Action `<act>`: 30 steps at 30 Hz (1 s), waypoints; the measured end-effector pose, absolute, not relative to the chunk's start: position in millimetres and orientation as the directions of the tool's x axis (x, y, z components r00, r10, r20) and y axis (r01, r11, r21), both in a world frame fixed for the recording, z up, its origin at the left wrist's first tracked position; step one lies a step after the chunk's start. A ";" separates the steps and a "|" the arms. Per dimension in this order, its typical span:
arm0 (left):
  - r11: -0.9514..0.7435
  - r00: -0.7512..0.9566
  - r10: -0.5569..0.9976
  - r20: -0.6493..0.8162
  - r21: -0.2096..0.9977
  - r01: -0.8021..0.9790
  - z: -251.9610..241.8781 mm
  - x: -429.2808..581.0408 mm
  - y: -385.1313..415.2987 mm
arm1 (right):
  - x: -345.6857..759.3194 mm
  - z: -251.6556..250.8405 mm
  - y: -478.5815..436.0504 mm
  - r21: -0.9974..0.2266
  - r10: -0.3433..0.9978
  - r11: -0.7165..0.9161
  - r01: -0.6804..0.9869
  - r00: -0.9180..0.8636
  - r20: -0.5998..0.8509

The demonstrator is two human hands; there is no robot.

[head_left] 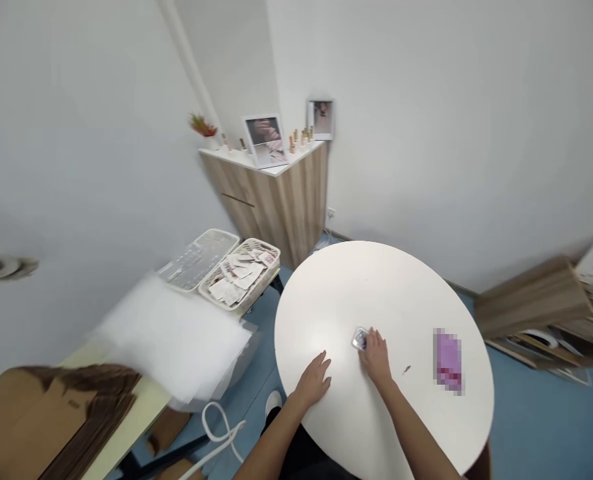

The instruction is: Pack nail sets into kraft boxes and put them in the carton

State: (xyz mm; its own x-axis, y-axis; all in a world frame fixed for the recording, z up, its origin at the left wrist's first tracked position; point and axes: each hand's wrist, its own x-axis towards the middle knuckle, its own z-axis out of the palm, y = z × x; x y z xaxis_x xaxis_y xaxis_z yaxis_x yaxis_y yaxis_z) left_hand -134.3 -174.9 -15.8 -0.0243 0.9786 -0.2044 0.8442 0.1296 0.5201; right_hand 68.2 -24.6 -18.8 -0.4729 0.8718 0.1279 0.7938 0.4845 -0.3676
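My left hand (pixel 315 381) lies on the round white table (pixel 326 287) near its left edge, fingers stretched out and slightly apart, holding nothing. Toward the middle of the tabletop, my right hand (pixel 376 358) has its thumb and fingers at the right side of a small clear case (pixel 360 338), which rests on the table. Something shiny and grey shows inside the case, too small to make out. To the right lies a purple item (pixel 449 357), blurred by pixelation. Between it and my right hand is a small brown mark (pixel 407 369).
On a side table at left are a white basket (pixel 276 257) of cards, a clear-topped tray (pixel 201 257), translucent sheets (pixel 176 340) and stacked brown cardboard (pixel 36 420). A wooden cabinet (pixel 296 207) with framed photos stands behind; a wooden shelf unit (pixel 531 310) is at right.
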 end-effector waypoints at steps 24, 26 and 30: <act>0.681 -0.726 0.687 0.007 0.343 0.647 47.8 -428.7 -368.3 | -282.0 53.4 -202.8 -0.474 0.336 0.855 0.212 -0.921 0.194; 0.662 -0.698 0.716 0.002 0.316 0.679 44.3 -437.0 -370.7 | -299.9 56.4 -218.2 -0.479 0.308 0.857 0.190 -0.934 0.179; 0.611 -0.662 0.747 0.055 0.334 0.717 46.0 -454.5 -376.1 | -323.6 58.2 -235.8 -0.483 0.294 0.857 0.178 -0.940 0.175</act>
State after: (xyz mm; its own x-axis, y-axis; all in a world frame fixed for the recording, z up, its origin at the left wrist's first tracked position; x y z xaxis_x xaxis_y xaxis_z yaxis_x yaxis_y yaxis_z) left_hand -454.5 -376.1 46.0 -0.6624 0.7471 0.0554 0.7174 0.6114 0.3341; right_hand -323.6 -235.8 58.2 -0.9397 0.2940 0.1748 0.1784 0.8574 -0.4827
